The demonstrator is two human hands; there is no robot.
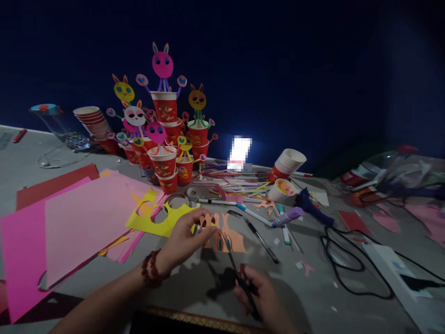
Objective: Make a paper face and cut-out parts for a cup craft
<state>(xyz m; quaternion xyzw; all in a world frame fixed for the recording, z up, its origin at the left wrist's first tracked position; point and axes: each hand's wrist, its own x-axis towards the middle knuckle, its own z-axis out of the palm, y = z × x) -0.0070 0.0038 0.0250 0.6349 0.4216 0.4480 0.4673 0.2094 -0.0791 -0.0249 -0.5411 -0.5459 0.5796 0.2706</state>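
Note:
My left hand [189, 236], with a brown bead bracelet [152, 269] on its wrist, is closed in a pinch. At its thumb tip is a small orange paper piece with two ear shapes and teal centres [220, 244]. Dark-handled scissors [247, 290] are gripped in my right hand [259, 292], their blades pointing up to the paper piece. Whether the blades touch it is hard to tell. Behind my left fingers lies a cut-up orange paper sheet [234, 236]. Yellow paper with round holes [170, 220] lies left of it, partly covered by my left hand.
Pink paper sheets [83, 222] spread on the left. Red paper cups with animal figures [163, 106] stand stacked at the back. A black pen [259, 237], a purple marker [288, 216], a blue glue gun [314, 208] and its looped cable [342, 290] lie to the right.

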